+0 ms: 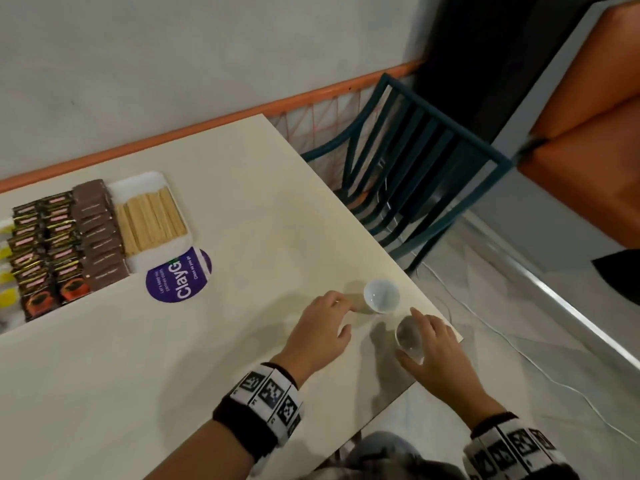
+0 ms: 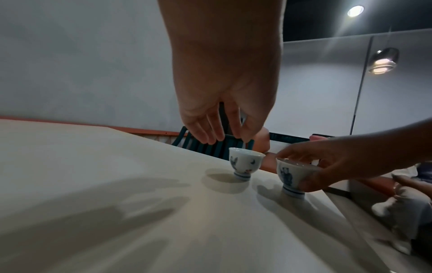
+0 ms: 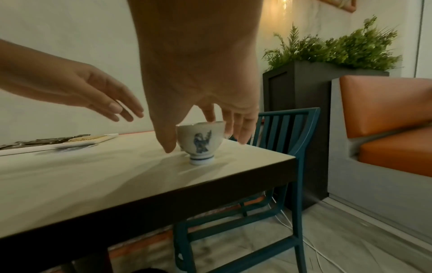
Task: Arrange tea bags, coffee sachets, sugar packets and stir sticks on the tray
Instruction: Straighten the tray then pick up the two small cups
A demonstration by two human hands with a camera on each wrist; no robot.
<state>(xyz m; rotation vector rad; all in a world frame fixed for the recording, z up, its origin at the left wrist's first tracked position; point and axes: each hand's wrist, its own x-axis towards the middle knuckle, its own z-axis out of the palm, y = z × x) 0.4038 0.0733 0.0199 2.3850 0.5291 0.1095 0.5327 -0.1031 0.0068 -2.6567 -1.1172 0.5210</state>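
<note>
A white tray (image 1: 152, 181) at the table's far left carries wooden stir sticks (image 1: 149, 220), brown sachets (image 1: 100, 233), dark coffee sachets (image 1: 45, 244) and yellow packets (image 1: 7, 296) cut off by the frame edge. Two small blue-and-white cups stand near the table's right corner. My left hand (image 1: 348, 318) (image 2: 224, 138) hangs with relaxed fingers just over and beside the far cup (image 1: 381, 295) (image 2: 244, 164); I cannot tell if it touches it. My right hand (image 1: 408, 332) (image 3: 205, 146) grips the near cup (image 1: 410, 344) (image 2: 288, 175) (image 3: 198, 142), thumb on one side and fingers on the other.
A purple round sticker (image 1: 178, 278) lies on the table by the tray. The table's right edge (image 1: 433, 306) runs close to both cups. Beyond it stand a teal chair (image 1: 415, 161) and an orange bench (image 1: 588, 133). A white cable (image 1: 519, 355) lies on the floor.
</note>
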